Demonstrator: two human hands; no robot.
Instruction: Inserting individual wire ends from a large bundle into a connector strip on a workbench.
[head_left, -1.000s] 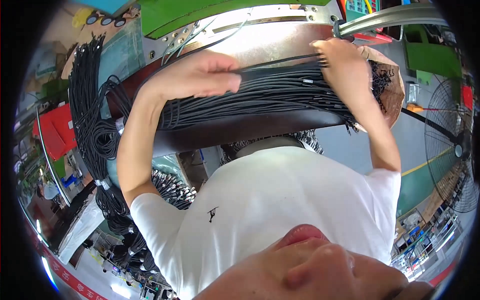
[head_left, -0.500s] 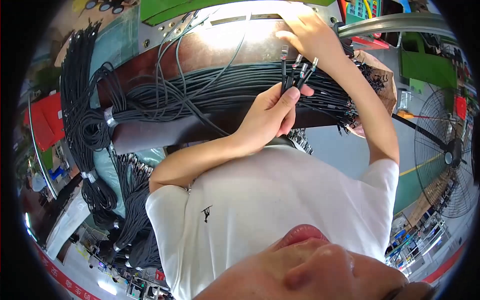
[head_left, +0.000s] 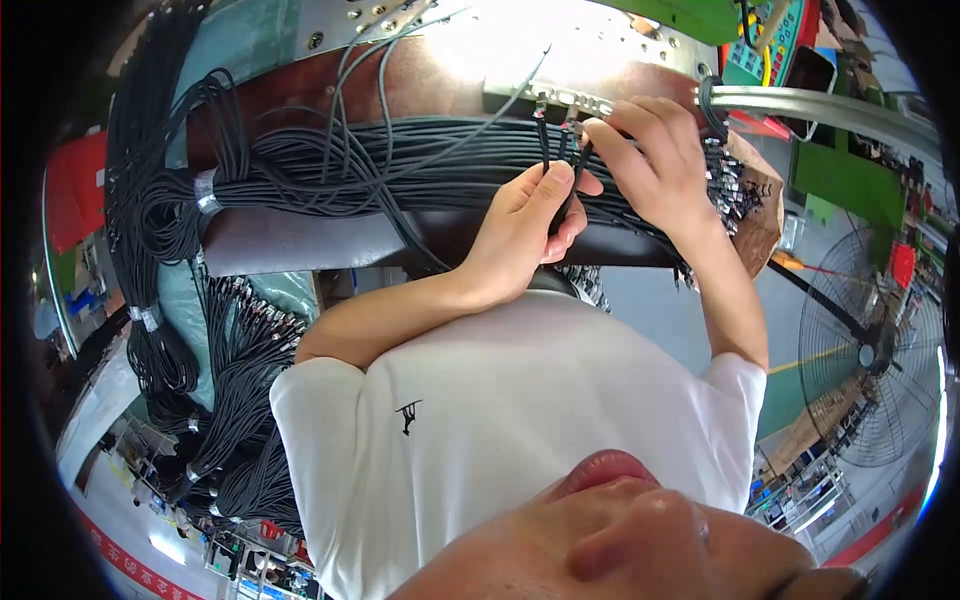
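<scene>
My left hand (head_left: pixel 535 222) is closed around several black cables (head_left: pixel 564 178), whose ends stand up above its thumb. Metal connectors (head_left: pixel 541 103) tip these cables; some are covered by my other hand. My right hand (head_left: pixel 655 165) is bent over the cable ends from the right, its thumb and fingertips closed at one connector, which is mostly hidden. Just beyond the connectors lies a pale strip with a row of slots (head_left: pixel 578 97). A thick bundle of black cables (head_left: pixel 440 150) stretches across the brown bench surface (head_left: pixel 300 245) behind my hands.
Coiled cable bundles with silver ties (head_left: pixel 207 190) hang at the left. A bright light glares on the perforated metal plate at the far side. Brown paper (head_left: pixel 760 195) wraps connector ends at the right, near a curved metal rail (head_left: pixel 800 100). A large fan (head_left: pixel 868 355) stands farther right.
My right hand has come back from the lit plate to the cable ends in my left hand. The pale slotted strip now shows beside the connectors. The whole view has shifted slightly.
</scene>
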